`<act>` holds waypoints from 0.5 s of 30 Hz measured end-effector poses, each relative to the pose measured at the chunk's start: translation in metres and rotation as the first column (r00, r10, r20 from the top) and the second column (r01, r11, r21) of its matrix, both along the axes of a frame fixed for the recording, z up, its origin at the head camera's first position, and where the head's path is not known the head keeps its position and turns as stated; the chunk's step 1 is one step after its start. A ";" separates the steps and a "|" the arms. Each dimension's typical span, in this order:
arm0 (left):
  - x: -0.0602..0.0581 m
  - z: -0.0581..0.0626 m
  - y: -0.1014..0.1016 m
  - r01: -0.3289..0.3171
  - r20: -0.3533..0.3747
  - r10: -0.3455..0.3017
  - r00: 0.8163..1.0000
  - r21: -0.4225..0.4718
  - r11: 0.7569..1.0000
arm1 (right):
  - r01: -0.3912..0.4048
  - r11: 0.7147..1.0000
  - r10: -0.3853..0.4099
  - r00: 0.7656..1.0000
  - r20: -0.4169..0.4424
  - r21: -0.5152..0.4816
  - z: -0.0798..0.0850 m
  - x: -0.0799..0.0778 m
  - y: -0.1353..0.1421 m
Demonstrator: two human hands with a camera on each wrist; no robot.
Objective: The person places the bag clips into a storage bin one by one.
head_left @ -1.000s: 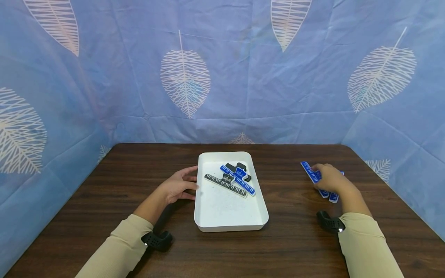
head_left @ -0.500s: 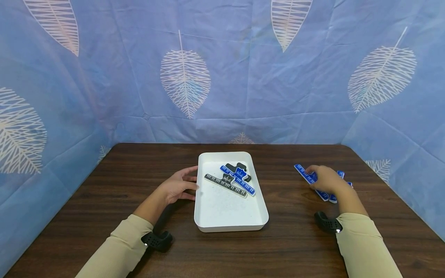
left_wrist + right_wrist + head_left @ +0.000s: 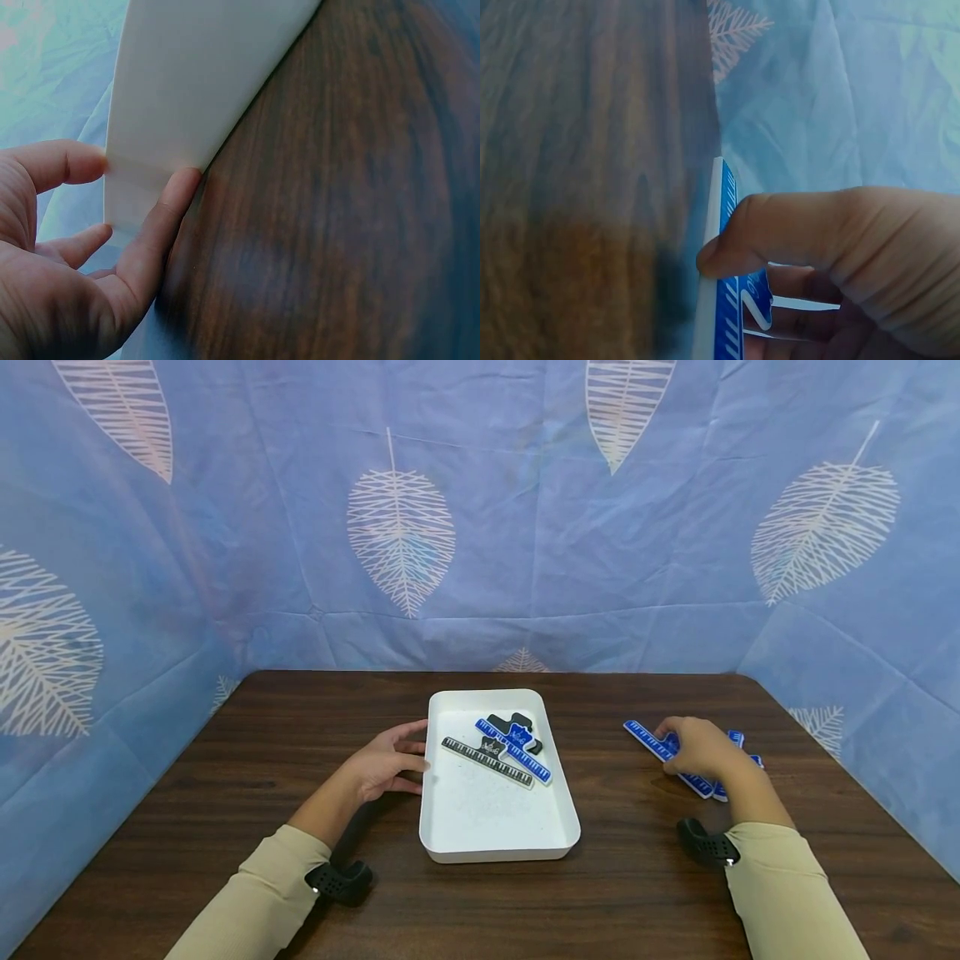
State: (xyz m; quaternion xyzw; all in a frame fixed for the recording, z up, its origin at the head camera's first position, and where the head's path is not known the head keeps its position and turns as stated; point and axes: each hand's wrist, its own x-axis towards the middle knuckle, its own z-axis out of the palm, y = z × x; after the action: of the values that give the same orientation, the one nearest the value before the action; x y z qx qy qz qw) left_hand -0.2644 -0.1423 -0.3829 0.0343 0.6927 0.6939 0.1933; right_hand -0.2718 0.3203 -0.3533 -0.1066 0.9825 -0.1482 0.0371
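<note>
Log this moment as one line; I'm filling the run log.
left hand: touches tray wall | right hand: pinches blue clip over table | tray: black clip, blue clip inside

Two bare hands, left hand (image 3: pixel 382 766) & right hand (image 3: pixel 701 747). Both arms in long beige fabric sleeves (image 3: pixel 255 902) to the wrist. Small black perforated plastic camera mounts (image 3: pixel 339 881) strapped under each wrist.
</note>
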 end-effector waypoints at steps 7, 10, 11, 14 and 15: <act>0.000 0.000 -0.001 0.005 -0.003 -0.005 1.000 -0.001 1.000 | -0.028 1.000 0.028 0.999 -0.043 -0.010 0.012 0.005 -0.012; 0.001 0.000 -0.001 0.007 -0.002 -0.007 1.000 0.000 1.000 | -0.048 0.999 0.047 0.997 -0.053 -0.024 0.017 0.008 -0.019; 0.001 0.001 -0.001 0.012 -0.004 -0.012 1.000 -0.002 1.000 | -0.053 0.998 0.051 0.997 -0.056 -0.030 0.019 0.009 -0.021; 0.001 0.002 0.000 0.015 -0.001 -0.015 1.000 -0.003 1.000 | -0.069 0.997 0.066 0.996 -0.067 -0.045 0.023 0.011 -0.028; 0.001 0.002 0.000 0.014 0.001 -0.014 1.000 -0.005 1.000 | -0.076 0.996 0.073 0.995 -0.070 -0.046 0.025 0.012 -0.030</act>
State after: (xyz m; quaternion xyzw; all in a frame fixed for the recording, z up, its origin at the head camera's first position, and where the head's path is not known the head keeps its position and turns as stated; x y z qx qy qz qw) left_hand -0.2631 -0.1425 -0.3808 0.0384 0.6940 0.6909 0.1988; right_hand -0.2602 0.2899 -0.3287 -0.1490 0.9746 -0.1670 0.0062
